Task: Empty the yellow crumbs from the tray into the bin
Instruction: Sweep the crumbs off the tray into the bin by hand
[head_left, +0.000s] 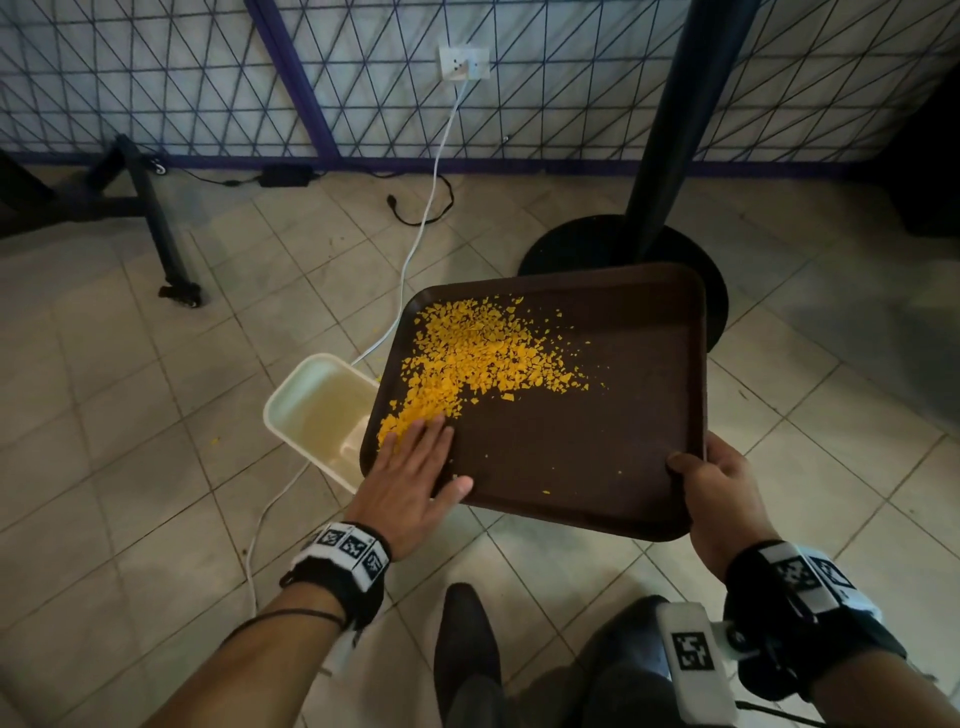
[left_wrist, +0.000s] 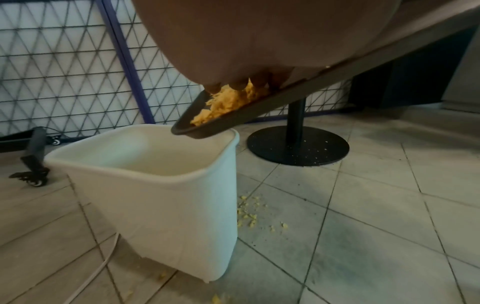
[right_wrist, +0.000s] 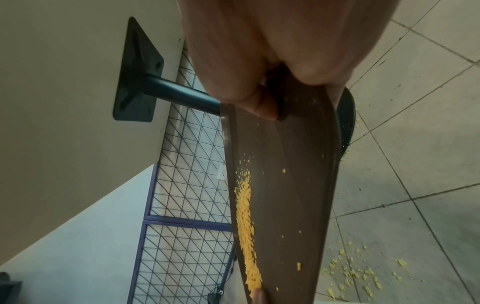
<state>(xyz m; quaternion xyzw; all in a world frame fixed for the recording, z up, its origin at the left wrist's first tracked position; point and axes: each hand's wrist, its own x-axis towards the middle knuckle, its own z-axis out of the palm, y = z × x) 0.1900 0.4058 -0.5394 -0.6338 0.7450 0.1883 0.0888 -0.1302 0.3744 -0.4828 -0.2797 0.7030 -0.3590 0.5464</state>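
Mid-sweep, flat left hand (head_left: 410, 473) pushes yellow crumbs (head_left: 467, 353) down the tilted tray (head_left: 597, 441), gripped by right hand (head_left: 722, 488), toward the bin (head_left: 311, 410) below; next, likely steeper tilting.

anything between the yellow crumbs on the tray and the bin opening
Only the tray's raised rim at its low corner, which already overhangs the open bin. The left hand lies flat behind the crumbs; the bin mouth is uncovered.

Matt brown plastic tray (head_left: 597, 441) with faintly grained surface; smooth cream plastic bin (left_wrist: 161, 205); dull glazed floor tiles (head_left: 130, 415).
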